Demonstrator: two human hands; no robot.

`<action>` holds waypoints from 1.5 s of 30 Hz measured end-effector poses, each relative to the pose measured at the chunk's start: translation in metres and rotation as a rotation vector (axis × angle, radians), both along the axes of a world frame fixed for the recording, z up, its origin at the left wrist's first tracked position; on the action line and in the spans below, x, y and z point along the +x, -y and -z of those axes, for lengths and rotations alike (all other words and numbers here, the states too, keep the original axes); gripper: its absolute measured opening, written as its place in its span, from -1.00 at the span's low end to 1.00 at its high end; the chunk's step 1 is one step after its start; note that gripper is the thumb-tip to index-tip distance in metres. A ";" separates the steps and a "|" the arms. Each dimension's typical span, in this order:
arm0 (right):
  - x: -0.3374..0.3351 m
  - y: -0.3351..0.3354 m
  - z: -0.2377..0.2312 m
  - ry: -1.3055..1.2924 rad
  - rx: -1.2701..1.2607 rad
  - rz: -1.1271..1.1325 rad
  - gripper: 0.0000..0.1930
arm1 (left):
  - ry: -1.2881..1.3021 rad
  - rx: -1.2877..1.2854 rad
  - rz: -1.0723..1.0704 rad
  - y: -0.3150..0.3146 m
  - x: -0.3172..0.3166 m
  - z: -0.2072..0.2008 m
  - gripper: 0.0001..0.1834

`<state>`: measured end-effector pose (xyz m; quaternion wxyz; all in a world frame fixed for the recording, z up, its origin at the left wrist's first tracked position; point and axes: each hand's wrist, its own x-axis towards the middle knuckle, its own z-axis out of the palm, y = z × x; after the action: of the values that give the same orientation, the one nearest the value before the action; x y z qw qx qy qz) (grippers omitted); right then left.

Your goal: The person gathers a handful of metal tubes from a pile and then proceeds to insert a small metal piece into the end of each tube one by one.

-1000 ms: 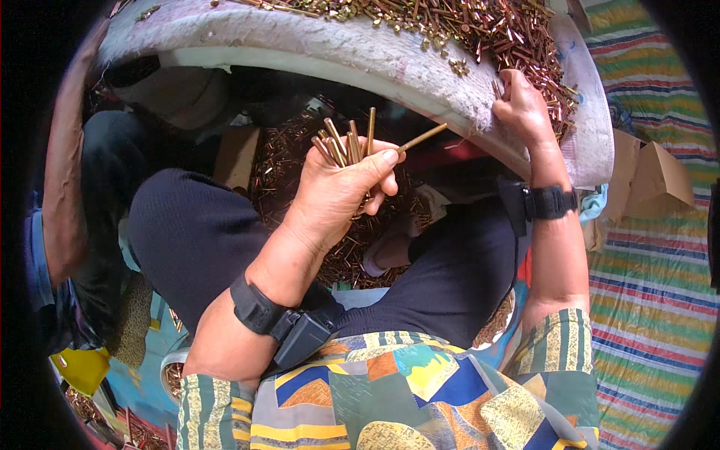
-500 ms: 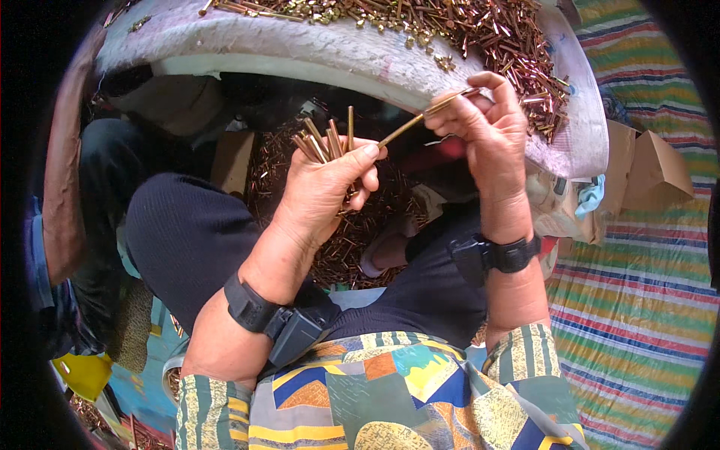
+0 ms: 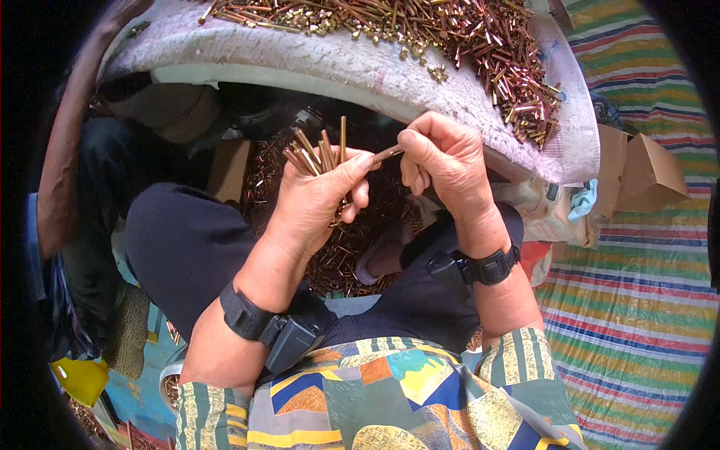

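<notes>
My left hand (image 3: 319, 187) is closed around a bundle of thin brass-coloured metal rods (image 3: 324, 155) that stick up at different angles above the thumb. From its thumb and forefinger another metal rod (image 3: 387, 155) slants out toward my right hand (image 3: 448, 159), which pinches that rod's far end between thumb and fingers. Both hands are over my lap, below the table's near edge. On the table a heap of similar coppery rods (image 3: 517, 82) lies with small shiny brass pieces (image 3: 405, 41), too small to name, in front of it.
A pale covered table edge (image 3: 315, 64) curves across the far side. Many loose rods (image 3: 330, 274) lie below, between my legs. Another person's arm (image 3: 64, 161) reaches along the left. An open cardboard box (image 3: 651, 176) stands on striped sheeting (image 3: 630, 322) at right, near a light-blue cloth (image 3: 583, 201).
My right hand has come down and left, closer to my left hand, so less of the rod shows between them. My left hand has barely moved and still grips the bundle.
</notes>
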<state>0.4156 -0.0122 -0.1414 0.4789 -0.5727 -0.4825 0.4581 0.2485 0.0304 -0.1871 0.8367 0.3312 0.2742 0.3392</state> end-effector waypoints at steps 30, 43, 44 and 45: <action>0.038 -0.007 -0.019 0.191 0.044 0.141 -0.85 | 0.016 -0.069 -0.006 -0.005 -0.001 0.002 -0.86; 0.017 0.003 -0.004 0.110 0.183 0.027 -0.89 | -0.018 -0.035 0.002 -0.002 0.007 0.002 -0.83; 0.017 0.003 -0.004 0.129 0.181 0.017 -0.90 | -0.023 -0.025 -0.001 -0.002 0.006 0.002 -0.83; 0.016 0.003 -0.004 0.128 0.180 0.016 -0.90 | -0.028 -0.016 -0.003 -0.002 0.005 0.003 -0.83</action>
<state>0.4316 -0.0151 -0.1379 0.5004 -0.5589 -0.5469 0.3717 0.2535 0.0329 -0.1897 0.8347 0.3290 0.2892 0.3337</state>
